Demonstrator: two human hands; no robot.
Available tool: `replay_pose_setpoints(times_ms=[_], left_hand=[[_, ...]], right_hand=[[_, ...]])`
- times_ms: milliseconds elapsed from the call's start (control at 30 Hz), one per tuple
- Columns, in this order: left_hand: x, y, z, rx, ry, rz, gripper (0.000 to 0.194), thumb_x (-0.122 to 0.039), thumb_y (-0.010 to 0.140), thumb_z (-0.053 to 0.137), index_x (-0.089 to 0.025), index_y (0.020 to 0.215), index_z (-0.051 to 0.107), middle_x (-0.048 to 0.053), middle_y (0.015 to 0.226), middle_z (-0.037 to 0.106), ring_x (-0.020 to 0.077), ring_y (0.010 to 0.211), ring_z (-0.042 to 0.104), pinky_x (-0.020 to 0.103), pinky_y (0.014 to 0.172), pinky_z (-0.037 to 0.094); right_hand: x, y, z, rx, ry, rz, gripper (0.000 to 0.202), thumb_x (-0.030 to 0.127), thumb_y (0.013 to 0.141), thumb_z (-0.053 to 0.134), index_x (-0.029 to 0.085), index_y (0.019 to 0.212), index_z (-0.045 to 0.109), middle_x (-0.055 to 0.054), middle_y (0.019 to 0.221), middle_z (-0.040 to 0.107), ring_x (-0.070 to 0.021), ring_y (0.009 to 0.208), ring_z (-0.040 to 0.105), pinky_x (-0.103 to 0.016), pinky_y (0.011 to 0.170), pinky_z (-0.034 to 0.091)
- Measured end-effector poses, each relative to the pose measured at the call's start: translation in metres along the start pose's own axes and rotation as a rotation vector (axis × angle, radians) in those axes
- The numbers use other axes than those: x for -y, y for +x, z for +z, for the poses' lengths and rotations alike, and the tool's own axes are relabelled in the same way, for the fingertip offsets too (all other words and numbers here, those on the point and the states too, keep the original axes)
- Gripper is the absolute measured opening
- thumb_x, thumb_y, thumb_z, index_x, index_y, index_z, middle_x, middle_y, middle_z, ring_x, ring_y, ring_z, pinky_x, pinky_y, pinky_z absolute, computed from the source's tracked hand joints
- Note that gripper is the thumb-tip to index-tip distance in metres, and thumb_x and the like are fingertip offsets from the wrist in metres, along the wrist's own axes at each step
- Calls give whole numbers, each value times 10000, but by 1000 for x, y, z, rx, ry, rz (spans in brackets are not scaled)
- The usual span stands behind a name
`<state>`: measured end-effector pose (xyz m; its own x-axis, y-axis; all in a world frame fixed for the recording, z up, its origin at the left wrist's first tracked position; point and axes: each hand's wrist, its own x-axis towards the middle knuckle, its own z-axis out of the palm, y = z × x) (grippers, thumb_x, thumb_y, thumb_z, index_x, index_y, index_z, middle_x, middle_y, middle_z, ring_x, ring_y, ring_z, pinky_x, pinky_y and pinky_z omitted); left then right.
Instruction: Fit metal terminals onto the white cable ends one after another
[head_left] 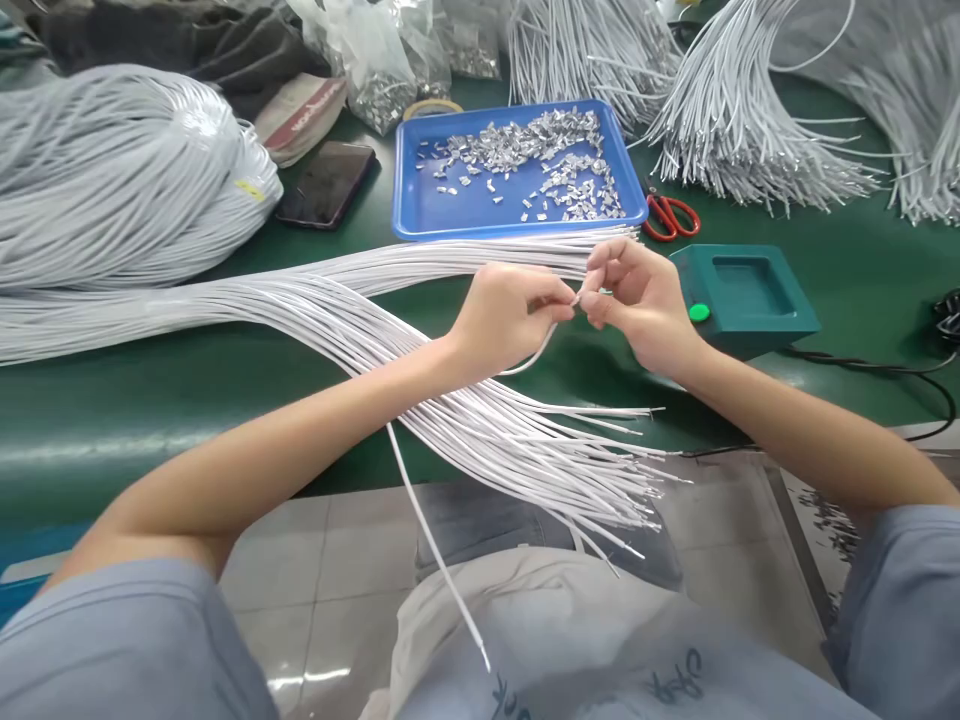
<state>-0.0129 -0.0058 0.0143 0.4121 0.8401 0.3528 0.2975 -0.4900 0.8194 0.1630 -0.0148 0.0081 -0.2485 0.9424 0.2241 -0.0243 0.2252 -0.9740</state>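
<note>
Thumb and fingertips of my left hand (501, 320) pinch a white wire (537, 354) close to its end. My right hand (643, 302) meets it at the wire's tip, thumb and forefinger pinched together; what lies between them is too small to make out. Below my hands a fanned bundle of white wires (480, 425) spreads across the table's front edge, several ends showing bare metal. One single wire (431, 540) hangs down toward my lap. Behind my hands runs a second white bundle (420, 262). A blue tray (465, 215) beyond it holds many small silvery metal pieces (517, 140).
Red-handled scissors (671, 217) and a green device (742, 295) with a cable (862, 360) are to the right. At the left lie a big coil of grey wire (120, 180) and a phone (328, 184). Bags of metal parts (382, 80) and wire bundles (739, 110) line the back.
</note>
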Motion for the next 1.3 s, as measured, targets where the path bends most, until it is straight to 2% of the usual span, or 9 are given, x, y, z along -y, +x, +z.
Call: replay_pose_setpoints(times_ms=[133,200,333,467,633,767,1000,1167,1300], left_hand=[[-6,9,-17,72,169,145,172,-249,790,654,-225,620,645,8,631,574,165,725,564,341,742,450],[-11,9,-19,41,163,143,168,-231,793,647,-218,626,642,10,640,567,160,714,557,337,727,444],[-25,5,-17,-41,-18,29,105,-170,764,681,-175,660,663,17,653,585,123,623,506,303,639,422],[-35,6,-19,164,-423,-290,152,-169,779,713,-132,641,662,22,587,565,79,503,445,269,515,375],[-29,11,-20,261,-665,-549,218,-125,783,705,-116,571,657,8,508,505,54,453,426,220,448,344],[-23,14,-18,280,-721,-585,227,-111,784,712,-106,562,666,23,540,537,44,454,421,205,438,347],[-29,15,-17,314,-821,-754,229,-13,798,624,-72,579,654,27,588,571,10,451,439,124,414,331],[-27,9,-14,263,-516,-461,153,-95,792,646,-108,642,667,31,611,598,66,501,509,200,504,432],[-11,3,-13,1,102,157,126,-142,778,625,-178,666,669,33,666,630,157,692,611,282,675,487]], right_hand=[[10,3,-1,245,356,411,319,229,595,776,194,831,566,54,642,489,-72,567,459,-195,424,338],[12,3,0,271,441,484,313,215,583,778,188,816,570,52,655,486,-68,587,462,-180,425,329],[11,2,0,70,278,216,303,307,700,732,225,960,599,26,758,563,-93,669,528,-206,491,439],[4,-3,-1,-127,-171,-221,272,329,812,649,268,1073,605,-17,928,638,-144,822,603,-265,585,518],[1,-4,-6,-103,-721,-610,242,274,877,579,272,1117,607,-64,1032,674,-204,919,631,-342,686,554],[3,0,-12,-14,-1015,-686,186,262,937,479,274,1065,614,-76,1019,693,-229,962,632,-391,790,544],[7,5,-14,53,-980,-708,199,260,945,482,272,784,599,-34,858,663,-193,866,581,-369,760,493],[12,0,-6,-96,-676,-468,192,296,865,578,225,687,582,-34,763,607,-173,773,535,-338,668,458],[17,-7,7,66,37,158,258,403,712,717,184,679,583,4,670,531,-103,607,456,-230,482,381]])
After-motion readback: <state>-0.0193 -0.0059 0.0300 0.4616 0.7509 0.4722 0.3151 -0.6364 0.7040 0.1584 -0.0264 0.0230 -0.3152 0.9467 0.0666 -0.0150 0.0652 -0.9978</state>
